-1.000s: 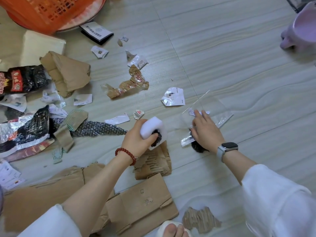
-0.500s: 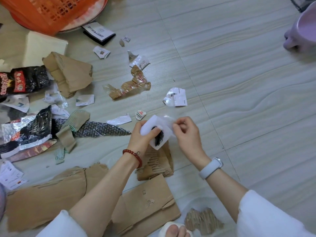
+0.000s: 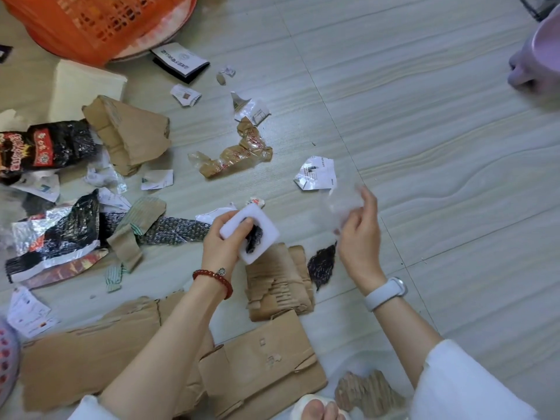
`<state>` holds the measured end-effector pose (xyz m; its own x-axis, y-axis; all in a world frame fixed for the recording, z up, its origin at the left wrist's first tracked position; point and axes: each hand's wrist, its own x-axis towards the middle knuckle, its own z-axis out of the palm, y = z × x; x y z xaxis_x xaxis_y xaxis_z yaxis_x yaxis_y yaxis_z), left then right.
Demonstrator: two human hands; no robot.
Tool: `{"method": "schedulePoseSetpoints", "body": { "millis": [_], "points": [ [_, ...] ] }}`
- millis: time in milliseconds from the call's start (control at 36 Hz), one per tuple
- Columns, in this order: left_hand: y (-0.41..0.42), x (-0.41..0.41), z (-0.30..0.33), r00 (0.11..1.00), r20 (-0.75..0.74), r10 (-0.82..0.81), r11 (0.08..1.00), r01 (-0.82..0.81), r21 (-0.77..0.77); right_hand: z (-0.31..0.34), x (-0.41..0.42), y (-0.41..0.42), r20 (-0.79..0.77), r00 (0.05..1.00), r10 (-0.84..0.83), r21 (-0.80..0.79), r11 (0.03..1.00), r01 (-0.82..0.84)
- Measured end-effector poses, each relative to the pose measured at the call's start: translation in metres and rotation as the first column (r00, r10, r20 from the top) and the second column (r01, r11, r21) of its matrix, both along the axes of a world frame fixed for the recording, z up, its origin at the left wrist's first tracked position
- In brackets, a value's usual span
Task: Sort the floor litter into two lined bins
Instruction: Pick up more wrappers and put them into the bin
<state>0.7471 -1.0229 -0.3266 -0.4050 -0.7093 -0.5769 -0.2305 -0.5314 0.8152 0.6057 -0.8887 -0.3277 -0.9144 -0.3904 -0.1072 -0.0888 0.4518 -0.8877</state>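
Note:
My left hand (image 3: 222, 248) grips a white foam piece (image 3: 263, 234) together with a small black scrap, just above the floor in the middle. Slightly to the right, my right hand (image 3: 360, 237) is raised with curled fingers pinching a clear plastic film (image 3: 341, 207), which is blurred. A black patterned scrap (image 3: 322, 263) lies on the floor between my wrists. Torn cardboard (image 3: 278, 283), a printed white paper scrap (image 3: 316, 172), a crumpled brown wrapper (image 3: 233, 156) and black foil snack bags (image 3: 54, 234) lie scattered around. An orange basket (image 3: 100, 25) stands at the top left, a purple bin (image 3: 542, 59) at the top right.
Large cardboard sheets (image 3: 260, 371) lie near my knees. A black-and-white booklet (image 3: 181, 60) and a cream box (image 3: 85, 89) sit by the orange basket. My toes (image 3: 318, 409) show at the bottom edge. To the right the tiled floor (image 3: 454, 177) is bare.
My right hand lifted the clear film off the floor, brought it to the foam piece, then moved away to the right with it. The black patterned scrap is now uncovered. My left hand stayed put.

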Motion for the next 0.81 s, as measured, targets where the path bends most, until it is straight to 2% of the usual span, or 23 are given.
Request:
{"method": "schedulePoseSetpoints", "body": {
  "millis": [56,111,222,306,389,444,611,806],
  "points": [
    [-0.005,0.004,-0.002,0.999,0.040,0.019,0.999,-0.017,-0.043,0.004,-0.010,0.012,-0.139,0.988,0.069,0.137,0.989,-0.050],
    [-0.008,0.007,-0.003,0.998,0.065,0.014,0.998,-0.010,-0.068,0.002,-0.015,0.023,-0.197,0.966,0.167,0.257,0.960,-0.113],
    [-0.003,0.007,-0.005,0.996,0.094,-0.006,0.995,0.015,-0.096,-0.016,-0.013,0.036,-0.112,0.958,0.264,0.465,0.866,-0.184],
    [0.003,0.006,-0.005,0.995,0.099,-0.027,0.993,0.038,-0.109,-0.028,-0.011,0.043,-0.043,0.956,0.291,0.690,0.700,-0.182],
    [0.006,0.007,-0.007,0.991,0.124,-0.055,0.987,0.073,-0.145,-0.041,-0.007,0.050,-0.038,0.935,0.354,0.813,0.555,-0.177],
    [0.007,0.008,-0.009,0.987,0.144,-0.074,0.980,0.099,-0.175,-0.045,-0.007,0.050,-0.059,0.937,0.346,0.819,0.553,-0.152],
    [0.008,0.012,-0.010,0.976,0.200,-0.084,0.976,0.121,-0.180,-0.049,-0.006,0.050,-0.096,0.956,0.278,0.771,0.628,-0.106],
    [0.006,0.016,-0.012,0.954,0.287,-0.093,0.965,0.157,-0.210,-0.058,-0.017,0.058,-0.254,0.928,0.273,0.696,0.717,-0.021]
  ]
}}
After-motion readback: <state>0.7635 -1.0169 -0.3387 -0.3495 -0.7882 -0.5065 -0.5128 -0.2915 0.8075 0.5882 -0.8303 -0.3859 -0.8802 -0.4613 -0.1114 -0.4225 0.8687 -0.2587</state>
